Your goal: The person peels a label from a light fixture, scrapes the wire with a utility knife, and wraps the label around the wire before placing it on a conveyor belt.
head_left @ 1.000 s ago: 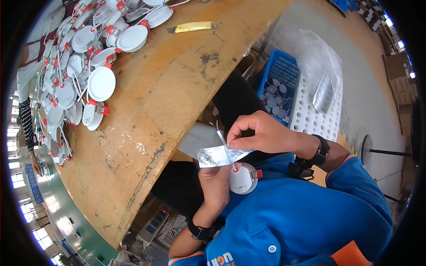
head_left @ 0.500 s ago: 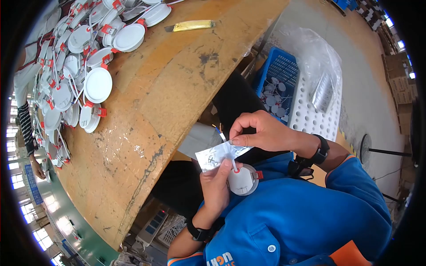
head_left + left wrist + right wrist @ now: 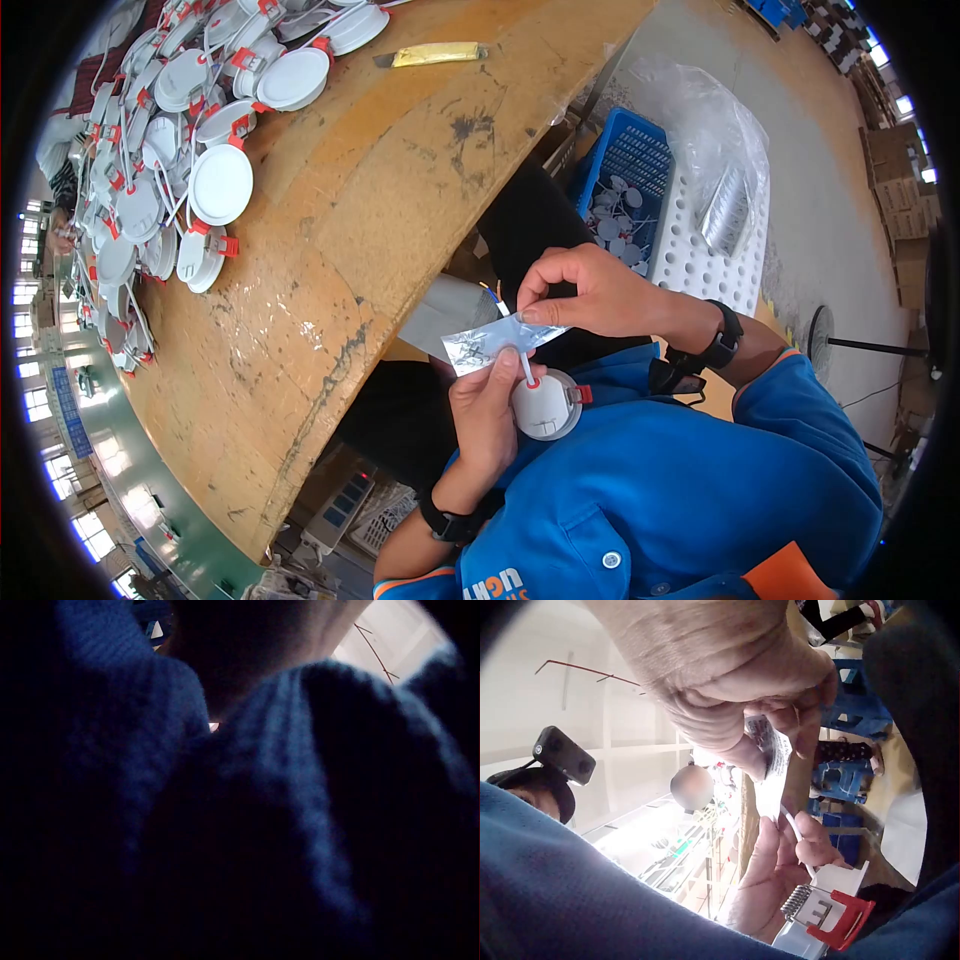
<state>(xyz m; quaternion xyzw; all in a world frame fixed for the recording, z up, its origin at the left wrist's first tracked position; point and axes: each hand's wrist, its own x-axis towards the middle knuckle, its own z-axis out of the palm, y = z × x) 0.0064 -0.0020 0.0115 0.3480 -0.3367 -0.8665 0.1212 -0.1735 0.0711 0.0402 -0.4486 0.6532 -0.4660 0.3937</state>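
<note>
In the head view, a silver foil label [image 3: 474, 347] lies across the white cable of a round white downlight [image 3: 545, 408]. My right hand [image 3: 605, 292] pinches the label's right part between thumb and curled fingers. Below it, my left hand [image 3: 485, 405] holds the label with its thumb on the foil, close to the cable [image 3: 527, 369]. Bare coloured wire ends [image 3: 492, 294] stick out past the label. The downlight hangs near the blue shirt, its red spring clip [image 3: 841, 919] seen close in the right wrist view. Dark blue cloth [image 3: 277, 750] fills most of the left wrist view.
A heap of white downlights [image 3: 220, 185] covers the far left of the wooden table [image 3: 330, 220]. A yellow-handled cutter [image 3: 435, 55] lies near the top. Right of the table stand a blue basket [image 3: 628, 140] with small round parts and a perforated white board [image 3: 712, 240].
My left thumb has come up onto the face of the foil label, which has tilted a little. My right hand keeps its pinch and has barely moved.
</note>
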